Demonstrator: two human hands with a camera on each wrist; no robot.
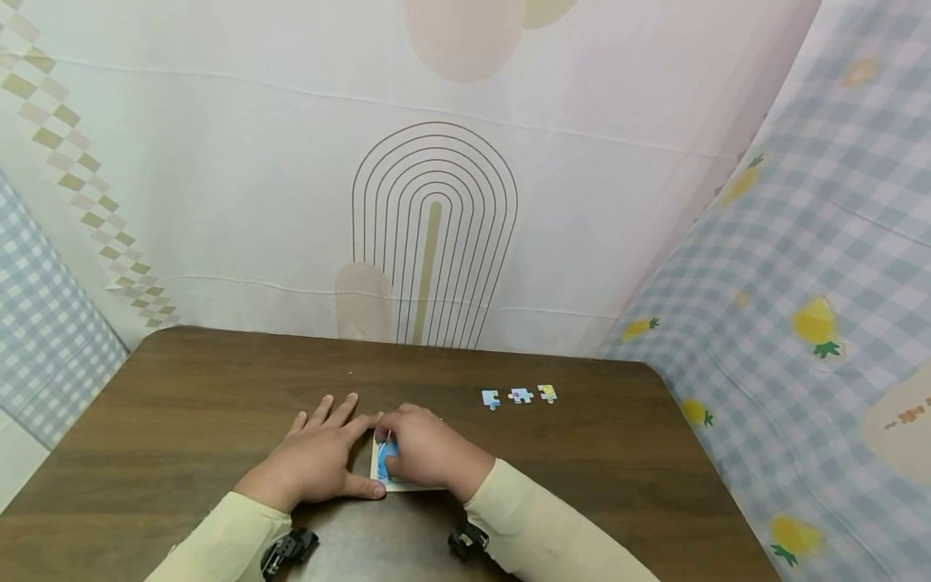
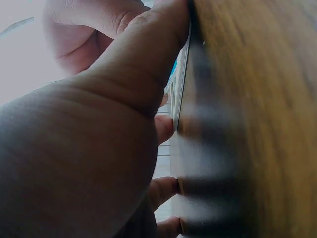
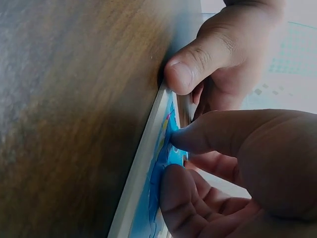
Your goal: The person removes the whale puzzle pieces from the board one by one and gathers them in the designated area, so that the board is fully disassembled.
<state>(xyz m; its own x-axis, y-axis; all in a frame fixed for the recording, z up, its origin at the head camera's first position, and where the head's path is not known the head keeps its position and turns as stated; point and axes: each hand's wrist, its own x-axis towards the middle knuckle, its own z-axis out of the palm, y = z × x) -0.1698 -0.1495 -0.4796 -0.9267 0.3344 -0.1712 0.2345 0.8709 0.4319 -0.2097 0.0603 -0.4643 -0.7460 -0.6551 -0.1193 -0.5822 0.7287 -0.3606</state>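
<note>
A small jigsaw puzzle board with a pale border and blue picture lies flat on the table, largely covered by my right hand. Curled over the picture, that hand pinches a blue puzzle piece between thumb and fingers at the board's surface; most of the piece is hidden. My left hand rests to the left with fingers spread on the tabletop. Its thumb touches the near left corner of the board, and its index finger reaches the far left corner.
Three loose puzzle pieces, a blue one, a pale one and a yellowish one, lie in a row at the far right of the brown wooden table. Patterned cloth hangs behind and beside the table.
</note>
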